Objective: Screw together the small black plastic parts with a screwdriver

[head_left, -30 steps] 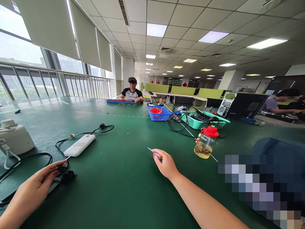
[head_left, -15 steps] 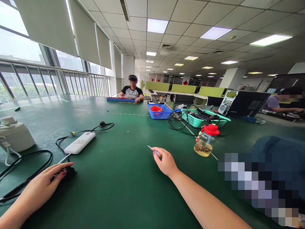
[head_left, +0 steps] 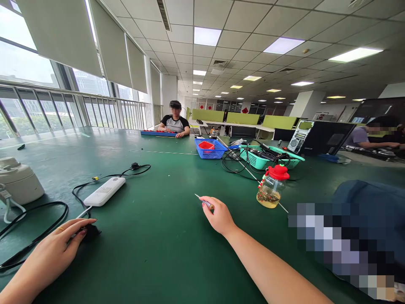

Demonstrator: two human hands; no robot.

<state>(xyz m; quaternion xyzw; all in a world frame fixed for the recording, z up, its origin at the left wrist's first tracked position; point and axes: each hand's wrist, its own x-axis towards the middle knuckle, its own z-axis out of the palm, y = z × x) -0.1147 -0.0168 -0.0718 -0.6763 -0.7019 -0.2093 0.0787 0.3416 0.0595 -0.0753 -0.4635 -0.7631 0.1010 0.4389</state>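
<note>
My left hand (head_left: 60,247) lies over a small black object (head_left: 91,233) on the green table. Its thumb and fingers close around that object and hide most of it, so its kind does not show. In my right hand (head_left: 220,215) is a small screwdriver (head_left: 207,204), its thin metal tip pointing up and to the left above bare table. The thumb and forefinger pinch its handle. Just beyond my left hand lies a white power strip (head_left: 105,191) with a black cable (head_left: 110,174).
A white device (head_left: 19,181) stands at the left. Right of centre are a red-lidded jar (head_left: 268,196), a blue basket (head_left: 211,153) and a green basket (head_left: 253,158) full of cables. One person (head_left: 174,122) sits across the table; another person (head_left: 356,137) is at the far right.
The whole view has shifted very slightly. Both hands keep their pose, the right on the screwdriver and the left on the black object.
</note>
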